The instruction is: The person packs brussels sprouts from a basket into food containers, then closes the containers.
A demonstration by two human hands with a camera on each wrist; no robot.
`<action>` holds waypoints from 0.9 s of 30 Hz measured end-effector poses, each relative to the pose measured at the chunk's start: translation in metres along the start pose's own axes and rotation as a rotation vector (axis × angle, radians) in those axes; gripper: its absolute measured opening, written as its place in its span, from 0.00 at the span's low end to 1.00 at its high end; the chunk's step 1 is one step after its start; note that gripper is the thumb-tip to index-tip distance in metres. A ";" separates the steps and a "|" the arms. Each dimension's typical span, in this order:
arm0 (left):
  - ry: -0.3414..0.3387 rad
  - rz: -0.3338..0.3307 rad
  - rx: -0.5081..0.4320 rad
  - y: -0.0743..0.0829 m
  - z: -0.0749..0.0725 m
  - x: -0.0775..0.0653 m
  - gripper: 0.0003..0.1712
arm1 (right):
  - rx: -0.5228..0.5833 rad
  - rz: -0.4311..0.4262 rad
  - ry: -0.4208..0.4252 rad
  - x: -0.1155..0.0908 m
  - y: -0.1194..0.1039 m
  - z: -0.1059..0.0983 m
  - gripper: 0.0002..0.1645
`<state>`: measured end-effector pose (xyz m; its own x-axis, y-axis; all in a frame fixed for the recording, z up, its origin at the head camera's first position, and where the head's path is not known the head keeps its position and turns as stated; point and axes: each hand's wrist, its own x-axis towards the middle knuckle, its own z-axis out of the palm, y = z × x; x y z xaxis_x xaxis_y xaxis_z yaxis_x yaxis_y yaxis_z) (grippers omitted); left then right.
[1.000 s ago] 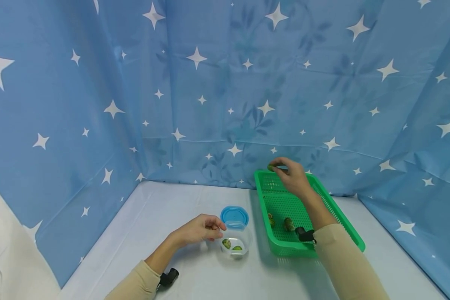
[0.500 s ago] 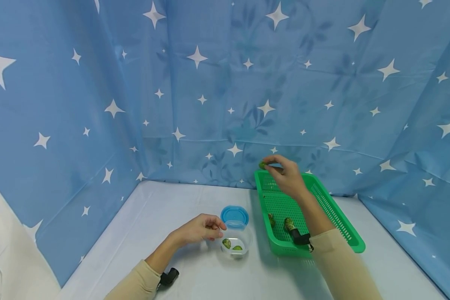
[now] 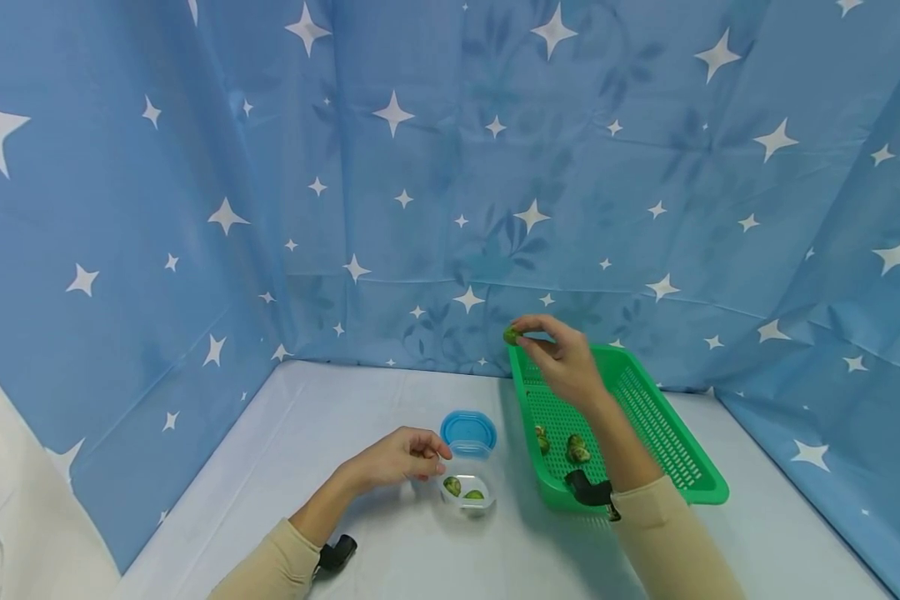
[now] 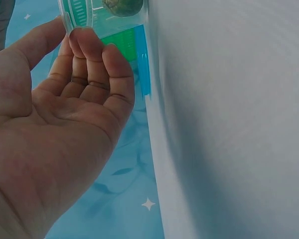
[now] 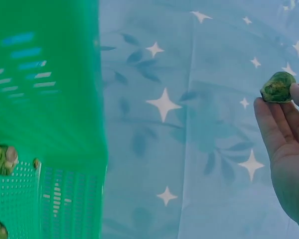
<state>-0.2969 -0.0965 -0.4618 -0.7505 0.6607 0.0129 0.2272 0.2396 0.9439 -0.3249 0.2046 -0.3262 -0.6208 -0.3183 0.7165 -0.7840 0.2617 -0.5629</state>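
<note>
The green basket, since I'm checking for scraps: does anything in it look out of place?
A tiny brownish speck near the far end of the green basket stands out: it lies apart from the sprouts inside and is far smaller, too small to identify.

Across the upper frame you have a blue curtain [image 3: 435,183] patterned with white four-pointed stars and darker blue leaf sprays, over a plain white worktop [image 3: 360,417] in the lower middle. Right of centre, your basket [image 3: 566,408] is bright green with a fine grid of holes, the sprouts inside [image 3: 577,449] are mottled green and brownish, and the held sprout [image 3: 511,335] by its upper left corner is green with a yellowish patch. At lower centre your container [image 3: 468,507] is clear and colourless, the lid [image 3: 468,428] blue, your sleeves [image 3: 686,542] beige.
</note>
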 end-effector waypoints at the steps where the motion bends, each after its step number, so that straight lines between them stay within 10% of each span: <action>1: 0.003 -0.002 0.000 0.000 0.000 0.000 0.18 | 0.006 -0.003 -0.001 -0.001 -0.001 0.001 0.11; 27: 0.014 -0.007 0.009 -0.002 0.000 0.001 0.18 | 0.015 -0.015 -0.063 -0.021 -0.005 0.037 0.11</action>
<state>-0.2977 -0.0962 -0.4634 -0.7607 0.6490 0.0113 0.2277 0.2506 0.9409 -0.3079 0.1760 -0.3540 -0.6081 -0.3787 0.6978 -0.7928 0.2427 -0.5591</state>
